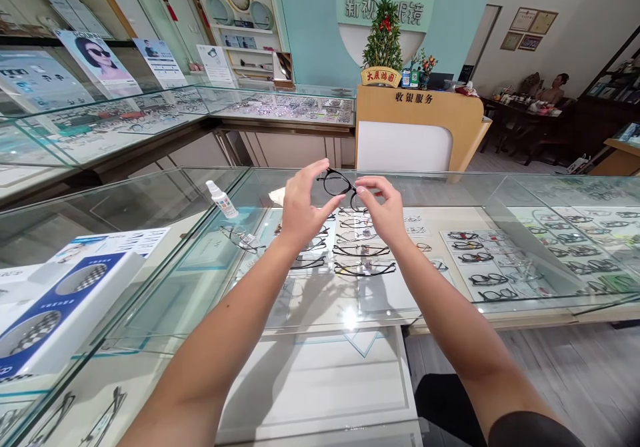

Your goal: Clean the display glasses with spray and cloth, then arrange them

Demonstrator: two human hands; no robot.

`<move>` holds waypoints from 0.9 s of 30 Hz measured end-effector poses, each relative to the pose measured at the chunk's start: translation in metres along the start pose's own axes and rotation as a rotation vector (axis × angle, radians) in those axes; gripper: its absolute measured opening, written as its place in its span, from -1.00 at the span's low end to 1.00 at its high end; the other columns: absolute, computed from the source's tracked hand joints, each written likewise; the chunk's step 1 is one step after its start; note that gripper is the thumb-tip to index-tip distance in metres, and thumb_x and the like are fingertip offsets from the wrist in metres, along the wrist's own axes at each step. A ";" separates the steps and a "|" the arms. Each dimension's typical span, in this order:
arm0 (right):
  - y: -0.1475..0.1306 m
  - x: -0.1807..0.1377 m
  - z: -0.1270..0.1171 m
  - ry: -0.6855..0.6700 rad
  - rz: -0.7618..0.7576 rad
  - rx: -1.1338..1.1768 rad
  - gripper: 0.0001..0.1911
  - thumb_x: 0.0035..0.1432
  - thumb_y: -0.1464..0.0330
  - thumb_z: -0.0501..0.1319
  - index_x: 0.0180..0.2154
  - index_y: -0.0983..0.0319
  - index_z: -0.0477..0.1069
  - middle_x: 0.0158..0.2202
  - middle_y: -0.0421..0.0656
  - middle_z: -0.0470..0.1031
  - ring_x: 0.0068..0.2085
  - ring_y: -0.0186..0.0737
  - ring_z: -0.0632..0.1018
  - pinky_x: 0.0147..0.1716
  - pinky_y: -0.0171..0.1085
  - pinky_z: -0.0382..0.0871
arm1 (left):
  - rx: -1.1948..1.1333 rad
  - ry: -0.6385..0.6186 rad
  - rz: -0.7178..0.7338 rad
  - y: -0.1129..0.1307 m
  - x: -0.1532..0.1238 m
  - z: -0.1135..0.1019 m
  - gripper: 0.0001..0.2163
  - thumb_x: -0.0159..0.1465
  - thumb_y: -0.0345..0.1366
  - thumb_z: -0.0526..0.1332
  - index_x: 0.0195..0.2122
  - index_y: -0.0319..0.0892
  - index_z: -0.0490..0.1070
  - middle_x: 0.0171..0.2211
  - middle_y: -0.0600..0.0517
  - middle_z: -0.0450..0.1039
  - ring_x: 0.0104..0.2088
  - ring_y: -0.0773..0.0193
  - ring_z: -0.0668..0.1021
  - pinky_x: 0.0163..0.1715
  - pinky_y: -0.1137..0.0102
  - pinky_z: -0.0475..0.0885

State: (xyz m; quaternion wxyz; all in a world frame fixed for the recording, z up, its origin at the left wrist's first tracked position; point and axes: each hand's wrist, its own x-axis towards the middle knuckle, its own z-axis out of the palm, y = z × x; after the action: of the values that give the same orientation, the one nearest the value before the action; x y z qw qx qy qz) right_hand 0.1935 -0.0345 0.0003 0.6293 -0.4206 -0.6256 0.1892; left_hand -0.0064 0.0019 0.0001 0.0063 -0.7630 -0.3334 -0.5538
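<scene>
The biggest thing in my view is the glass display counter (pixel 310 307), running left to right beneath the arms. Beyond it, on the far side, I see the wooden cashier desk (pixel 470 114), with a leafy green plant (pixel 383 40) on top. At the near left I have a blue-and-white box (pixel 75 307) lying at a slant.

I have both hands raised over the counter, near its far edge. The left hand (pixel 303 204) is spread wide, index fingertip at the left end of the eyeglasses (pixel 337 183) and thumb by the lower rim. The right hand (pixel 383 206) is pinching them near the bridge, between thumb and fingers. They hang above the glass between the two hands, tilted, the left lens higher than the right.

Left of the hands I make out a white spray bottle (pixel 223 200) on the glass, and closer in, a pale cloth (pixel 277 196) partly hidden by the left hand. Under the hands, dark spectacle frames (pixel 365 270) lie in rows inside the counter.
</scene>
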 end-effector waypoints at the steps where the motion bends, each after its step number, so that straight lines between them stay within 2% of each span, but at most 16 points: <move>1: 0.002 0.000 0.001 -0.014 -0.009 -0.003 -0.75 0.35 0.10 0.31 -0.17 0.10 0.65 0.02 -0.11 0.70 0.13 0.01 0.59 0.19 0.03 0.41 | 0.008 -0.007 0.014 0.000 0.000 0.000 -0.42 0.37 0.05 0.43 0.34 -0.01 0.41 0.34 -0.15 0.52 0.36 -0.09 0.54 0.38 -0.02 0.39; 4: 0.005 0.001 0.002 -0.039 -0.013 -0.003 -0.75 0.35 0.10 0.32 -0.26 0.11 0.63 -0.03 -0.12 0.70 0.11 0.00 0.60 0.21 0.05 0.39 | 0.017 -0.019 0.036 0.002 -0.001 -0.001 -0.42 0.37 0.00 0.45 0.35 0.01 0.40 0.35 -0.13 0.52 0.36 -0.10 0.54 0.38 -0.02 0.38; 9: 0.007 0.003 0.001 -0.085 0.046 0.052 -0.76 0.29 0.13 0.32 -0.31 0.12 0.64 -0.01 -0.11 0.69 0.11 0.01 0.60 0.06 0.00 0.42 | 0.001 -0.036 0.000 0.007 0.000 -0.004 -0.41 0.30 -0.16 0.49 0.33 0.01 0.43 0.32 -0.09 0.55 0.32 -0.08 0.57 0.35 0.02 0.42; 13: 0.009 0.005 0.001 -0.128 0.069 0.095 -0.76 0.26 0.13 0.32 -0.33 0.13 0.63 0.00 -0.10 0.68 0.11 0.00 0.60 0.04 -0.02 0.44 | -0.068 -0.030 -0.037 0.009 0.001 -0.005 -0.44 0.26 -0.18 0.49 0.28 -0.02 0.48 0.26 -0.09 0.58 0.27 -0.05 0.60 0.32 0.03 0.47; 20: 0.012 0.007 0.001 -0.192 0.142 0.211 -0.70 0.21 0.06 0.39 -0.33 0.15 0.63 0.03 -0.06 0.65 0.08 -0.01 0.62 0.06 -0.04 0.51 | -0.320 -0.052 -0.124 0.006 0.001 0.003 -0.41 0.25 -0.20 0.47 0.29 -0.08 0.40 0.21 -0.14 0.57 0.18 0.01 0.67 0.30 0.06 0.56; 27: 0.005 0.006 0.001 -0.260 0.331 0.387 -0.73 0.10 0.10 0.44 -0.33 0.17 0.65 0.03 -0.10 0.69 0.06 -0.06 0.59 0.07 -0.14 0.47 | -0.607 -0.108 -0.180 0.001 0.003 0.005 -0.42 0.25 -0.21 0.50 0.26 -0.08 0.37 0.17 -0.16 0.52 0.08 0.07 0.71 0.17 0.13 0.66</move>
State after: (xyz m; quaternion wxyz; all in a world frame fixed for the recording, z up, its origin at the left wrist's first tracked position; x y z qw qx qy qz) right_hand 0.1949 -0.0265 0.0002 0.5729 -0.3609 -0.5762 0.4577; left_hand -0.0012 0.0044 0.0015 -0.2883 -0.7257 -0.2188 -0.5852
